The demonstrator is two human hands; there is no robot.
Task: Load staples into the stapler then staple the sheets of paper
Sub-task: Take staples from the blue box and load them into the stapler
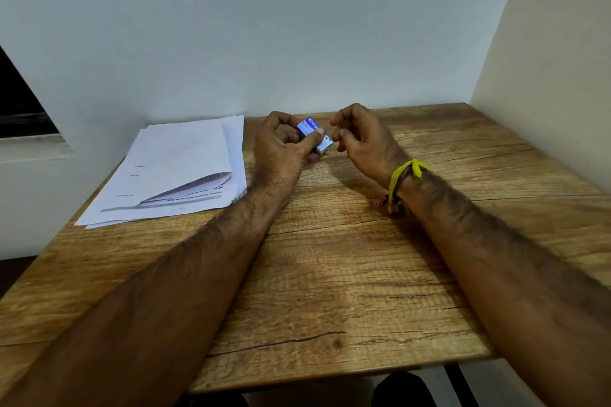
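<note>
Over table [330, 258], L hand [281, 150] fingers grip staple box [312, 134]; R hand [362, 139] fingers loosely curled, empty.

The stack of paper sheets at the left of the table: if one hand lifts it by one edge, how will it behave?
The stack of paper sheets would probably droop, since its top sheet already curls up. The sheets lie fanned and unbound, so they may slide apart. One corner overhangs the table, which should ease gripping.

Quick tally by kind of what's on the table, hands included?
Hands: 2, left hand and right hand
Staple box: 1, held in the left hand
Paper stack: 1
Stapler: 0 in view
Total: 4
</note>
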